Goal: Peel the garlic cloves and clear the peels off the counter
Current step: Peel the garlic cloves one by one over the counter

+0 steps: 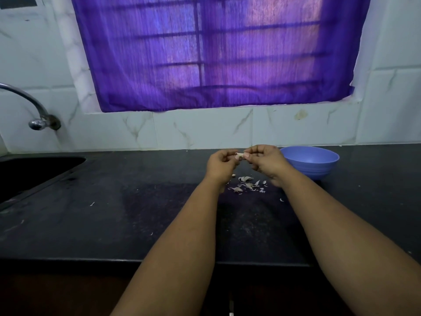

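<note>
A small pale garlic clove [240,155] is held in the air between both hands, above the dark counter [136,213]. My left hand [222,164] pinches its left end with curled fingers. My right hand [264,159] pinches the right end with thumb and fingertips. Directly below the hands lies a scatter of several thin whitish garlic peels [247,184]. A blue bowl [311,161] stands on the counter just right of my right hand; what it holds cannot be seen.
A dark sink [34,172] is sunk into the counter at the left, with a metal tap [34,106] on the tiled wall above it. A few stray peel flakes [92,204] lie further left. A purple curtain covers the window behind.
</note>
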### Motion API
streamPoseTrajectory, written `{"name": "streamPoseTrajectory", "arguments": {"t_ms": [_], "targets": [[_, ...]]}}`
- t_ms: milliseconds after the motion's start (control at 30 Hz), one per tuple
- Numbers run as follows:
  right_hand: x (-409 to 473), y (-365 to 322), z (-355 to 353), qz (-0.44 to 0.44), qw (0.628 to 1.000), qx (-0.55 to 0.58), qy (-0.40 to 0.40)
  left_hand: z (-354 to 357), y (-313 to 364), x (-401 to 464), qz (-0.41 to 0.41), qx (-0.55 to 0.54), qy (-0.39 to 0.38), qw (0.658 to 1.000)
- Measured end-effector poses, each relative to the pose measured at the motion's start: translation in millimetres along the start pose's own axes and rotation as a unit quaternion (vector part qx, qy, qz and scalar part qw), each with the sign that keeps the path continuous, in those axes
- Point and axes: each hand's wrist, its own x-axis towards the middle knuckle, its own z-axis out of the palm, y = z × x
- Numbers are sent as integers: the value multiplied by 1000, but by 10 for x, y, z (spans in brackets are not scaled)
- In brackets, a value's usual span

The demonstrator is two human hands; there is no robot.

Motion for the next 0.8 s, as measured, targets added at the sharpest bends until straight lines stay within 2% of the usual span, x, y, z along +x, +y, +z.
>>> {"name": "streamPoseTrajectory", "arguments": {"t_ms": [300,433,800], "targets": [[11,55,34,-57,985,-159,-45,-9,76,-39,12,-117,-3,993],[40,68,34,-56,969,-234,-52,14,91,-64,19,-96,6,995],[14,55,86,-36,971,-233,-50,3,77,-60,34,-26,51,998]]}}
